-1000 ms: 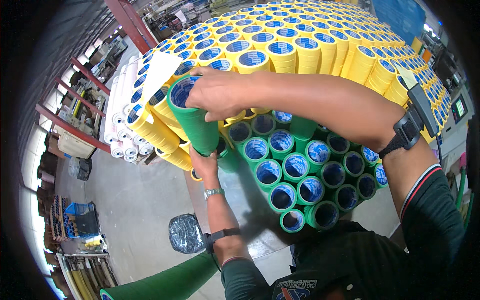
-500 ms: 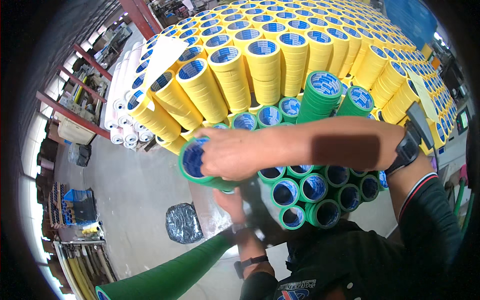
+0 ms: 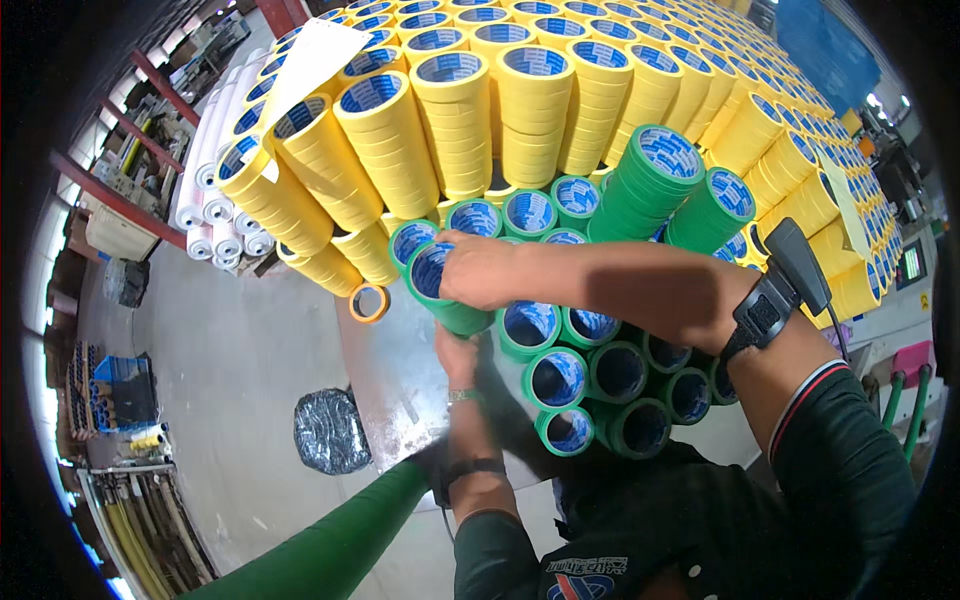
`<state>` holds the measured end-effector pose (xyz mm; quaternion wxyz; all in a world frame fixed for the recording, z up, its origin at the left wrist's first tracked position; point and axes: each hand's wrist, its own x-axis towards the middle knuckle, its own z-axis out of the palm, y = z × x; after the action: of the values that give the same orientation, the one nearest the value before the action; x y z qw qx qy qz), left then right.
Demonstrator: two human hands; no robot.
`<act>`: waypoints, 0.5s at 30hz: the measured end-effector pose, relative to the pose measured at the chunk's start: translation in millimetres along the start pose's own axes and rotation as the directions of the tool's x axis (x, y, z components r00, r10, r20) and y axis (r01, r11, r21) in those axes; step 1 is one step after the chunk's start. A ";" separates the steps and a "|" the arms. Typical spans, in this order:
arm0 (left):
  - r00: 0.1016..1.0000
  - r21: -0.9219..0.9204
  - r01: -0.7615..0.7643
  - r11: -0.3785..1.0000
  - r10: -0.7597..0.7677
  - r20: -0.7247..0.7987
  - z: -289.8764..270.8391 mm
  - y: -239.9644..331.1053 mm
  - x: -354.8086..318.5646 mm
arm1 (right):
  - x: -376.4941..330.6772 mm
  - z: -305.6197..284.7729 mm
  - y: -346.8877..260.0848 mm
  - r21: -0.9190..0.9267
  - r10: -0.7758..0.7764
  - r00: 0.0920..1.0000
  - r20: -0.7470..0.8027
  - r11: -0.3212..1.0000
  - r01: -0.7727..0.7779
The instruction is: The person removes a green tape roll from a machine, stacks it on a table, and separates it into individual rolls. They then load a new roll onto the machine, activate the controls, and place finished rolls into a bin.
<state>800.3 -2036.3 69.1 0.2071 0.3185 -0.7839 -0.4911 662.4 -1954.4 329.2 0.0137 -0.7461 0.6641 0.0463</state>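
My right hand grips the top rim of a short stack of green tape rolls, fingers hooked at its open core. Lower down, my left hand holds the bottom of that stack, its fingers partly hidden. The stack leans slightly beside other green tape stacks, which stand in rows under and beyond my right forearm. Two taller green stacks rise behind that forearm. A long green roll log slants in from the lower left, ending near my left wrist.
Many yellow tape stacks fill the far side, with a white paper sheet on them. A single orange roll lies at the metal table's edge. A black plastic-wrapped bundle sits on the floor; white rolls lie at left.
Both hands have brought the green stack inward, to the right, beside the other green stacks. It now stands more upright. The view has shifted, and the orange roll has come into sight.
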 end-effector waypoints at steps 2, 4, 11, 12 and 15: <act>0.993 -0.094 -0.086 0.992 0.093 0.071 -17.7 -0.4 0.0 | 5.2 -1.7 -1.3 0.020 -0.024 1.000 0.007 1.000 0.024; 0.987 -0.072 -0.161 0.984 0.159 -0.038 -25.7 42.1 0.0 | -2.6 -4.6 4.5 0.051 -0.003 1.000 -0.002 0.999 0.004; 0.930 -0.012 -0.321 0.947 0.313 -0.193 -50.6 131.8 3.4 | -7.1 -3.9 5.4 0.060 0.013 1.000 -0.022 0.998 -0.012; 0.931 -0.007 -0.320 0.947 0.313 -0.189 -53.7 135.8 4.4 | -7.1 -4.6 4.5 0.065 0.014 1.000 -0.025 0.998 -0.012; 0.941 0.025 -0.305 0.952 0.306 -0.142 -65.2 148.1 10.2 | -8.3 -4.7 5.9 0.070 0.035 0.999 0.000 0.997 -0.035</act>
<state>790.7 -2038.5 230.9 0.3364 0.2280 -0.8075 -0.4275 655.9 -1947.3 334.8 0.0386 -0.7336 0.6782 0.0227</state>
